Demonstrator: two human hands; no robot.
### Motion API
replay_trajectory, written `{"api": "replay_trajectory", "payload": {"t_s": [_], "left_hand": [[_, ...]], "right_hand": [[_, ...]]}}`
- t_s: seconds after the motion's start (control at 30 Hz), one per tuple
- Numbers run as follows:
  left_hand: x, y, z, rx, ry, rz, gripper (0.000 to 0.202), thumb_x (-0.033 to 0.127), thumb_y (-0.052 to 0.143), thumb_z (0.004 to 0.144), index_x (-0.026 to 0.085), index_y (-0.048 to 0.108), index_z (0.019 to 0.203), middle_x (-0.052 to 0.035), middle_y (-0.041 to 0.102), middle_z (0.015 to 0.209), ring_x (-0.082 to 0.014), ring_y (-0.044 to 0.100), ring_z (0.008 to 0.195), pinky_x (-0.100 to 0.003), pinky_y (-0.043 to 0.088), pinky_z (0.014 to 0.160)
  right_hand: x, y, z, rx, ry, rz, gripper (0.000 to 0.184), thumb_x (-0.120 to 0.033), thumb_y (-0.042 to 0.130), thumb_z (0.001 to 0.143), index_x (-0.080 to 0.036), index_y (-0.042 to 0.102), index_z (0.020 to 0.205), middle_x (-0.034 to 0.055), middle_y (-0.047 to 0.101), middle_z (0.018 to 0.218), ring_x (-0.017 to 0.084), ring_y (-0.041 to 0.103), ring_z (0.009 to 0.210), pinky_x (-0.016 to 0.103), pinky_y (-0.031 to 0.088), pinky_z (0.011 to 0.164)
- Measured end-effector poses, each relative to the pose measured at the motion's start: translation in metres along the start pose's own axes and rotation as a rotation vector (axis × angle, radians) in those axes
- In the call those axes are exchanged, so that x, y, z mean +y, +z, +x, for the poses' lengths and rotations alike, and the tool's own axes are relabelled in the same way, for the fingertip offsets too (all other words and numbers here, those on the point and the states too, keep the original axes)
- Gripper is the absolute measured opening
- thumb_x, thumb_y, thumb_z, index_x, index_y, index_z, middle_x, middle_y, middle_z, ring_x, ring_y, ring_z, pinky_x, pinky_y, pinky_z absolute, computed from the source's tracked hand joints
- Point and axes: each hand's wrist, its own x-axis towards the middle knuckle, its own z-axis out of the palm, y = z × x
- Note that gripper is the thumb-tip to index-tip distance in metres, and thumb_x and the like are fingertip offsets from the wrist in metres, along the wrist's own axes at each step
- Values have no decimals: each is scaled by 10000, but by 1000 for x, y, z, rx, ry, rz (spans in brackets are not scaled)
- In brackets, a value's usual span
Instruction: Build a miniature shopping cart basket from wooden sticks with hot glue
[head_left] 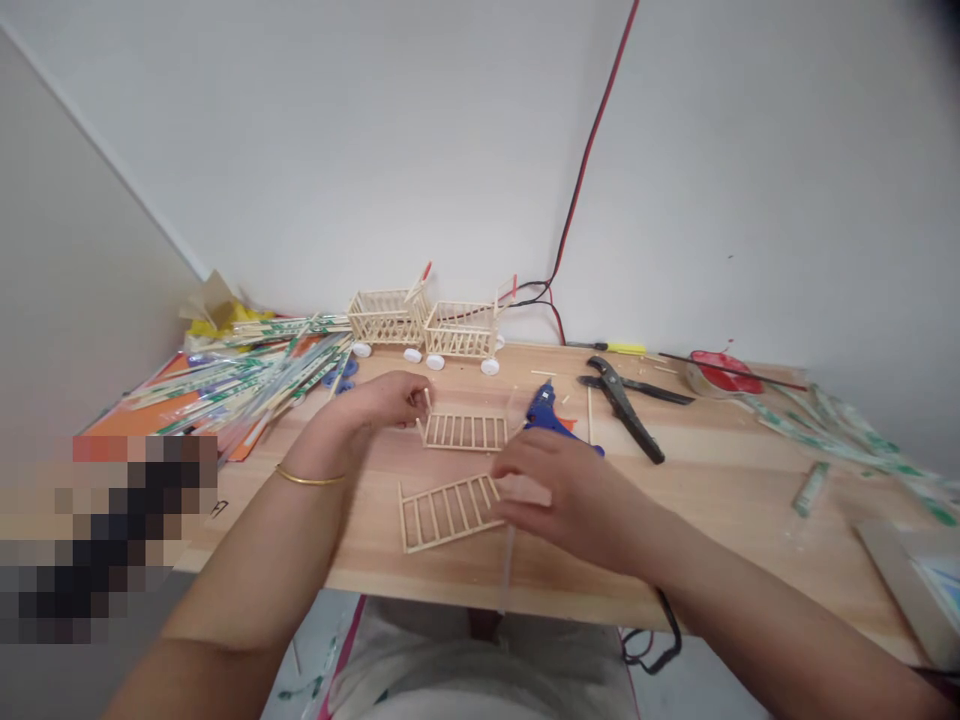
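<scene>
My left hand (401, 398) is closed, its fingertips pinched at the left corner of a wooden stick frame (465, 432) with several crossbars and short upright ends. Below that frame, a ladder-like stick panel (446, 512) slants upward to the right. My right hand (566, 495) curls its fingers and thumb around the panel's right end, hiding that end. A blue glue gun (546, 408) lies just beyond my right hand, partly covered by it.
Two small stick carts (386, 318) with white wheels stand by the wall. Bundles of wrapped sticks (262, 370) fill the left side. Black pliers (626, 405), a yellow-handled tool (624, 349) and a red-topped container (724, 372) lie right. Wrappers (855, 440) litter the far right.
</scene>
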Motion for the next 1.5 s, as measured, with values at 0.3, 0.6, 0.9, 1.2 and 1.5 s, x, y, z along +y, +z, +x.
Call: {"api": "replay_trajectory", "payload": {"t_s": [0.3,0.6,0.9,1.2,1.5], "left_hand": [[5,-32,-32,-162,128,-145,274,248,709,636,158,681,894,-30,675,875,-125,584,772,-219,446,722],[10,-23,-29,-175,34,-206,362,252,699,620,157,716,969,-32,704,795,-138,600,694,-221,450,641],[14,-25,-31,-180,69,-188,193,248,663,631,158,722,791,-2,651,648,-117,561,609,-189,400,545],[16,-28,-33,-160,75,-175,170,256,651,659,152,722,774,0,626,613,-114,551,601,-186,408,553],[16,-27,-33,-159,58,-224,217,244,682,643,156,730,835,-7,661,673,-125,569,643,-209,422,595]], "right_hand": [[-3,51,28,-232,-148,-67,415,-366,702,743,-156,570,1076,114,614,1066,258,532,1017,386,415,868],[-12,9,19,-27,-34,-113,467,-372,638,754,-206,546,1180,114,602,1076,249,581,933,371,452,786],[11,-4,58,79,62,-278,420,-423,636,750,-173,615,1087,106,652,1007,271,581,951,429,367,888],[23,2,65,36,31,-248,439,-438,642,758,-193,604,1121,100,648,1061,266,577,990,426,328,918],[29,3,67,17,13,-209,423,-426,633,762,-204,610,1122,101,650,1068,268,585,987,426,320,924]]}}
